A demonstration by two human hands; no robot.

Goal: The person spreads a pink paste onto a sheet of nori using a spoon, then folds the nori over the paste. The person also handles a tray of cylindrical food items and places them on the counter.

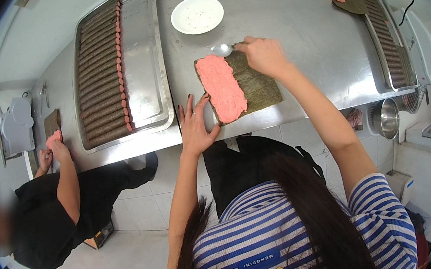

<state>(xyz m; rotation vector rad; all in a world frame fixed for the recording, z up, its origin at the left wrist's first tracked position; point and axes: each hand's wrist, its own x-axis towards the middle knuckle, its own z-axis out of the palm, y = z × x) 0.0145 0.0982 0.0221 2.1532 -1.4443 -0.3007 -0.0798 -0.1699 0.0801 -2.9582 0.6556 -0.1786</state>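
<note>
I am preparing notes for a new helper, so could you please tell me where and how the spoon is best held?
Probably by the slim handle of the spoon, coming from the right, as the right hand does: its rounded head points left, near the pink paste, and the handle runs rightward into that hand.

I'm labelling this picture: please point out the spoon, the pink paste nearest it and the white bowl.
Spoon (222,50): head view, on its rounded scoop.
Pink paste (222,88): head view, middle of the spread strip.
White bowl (175,22): head view, left side of its rim.
</note>
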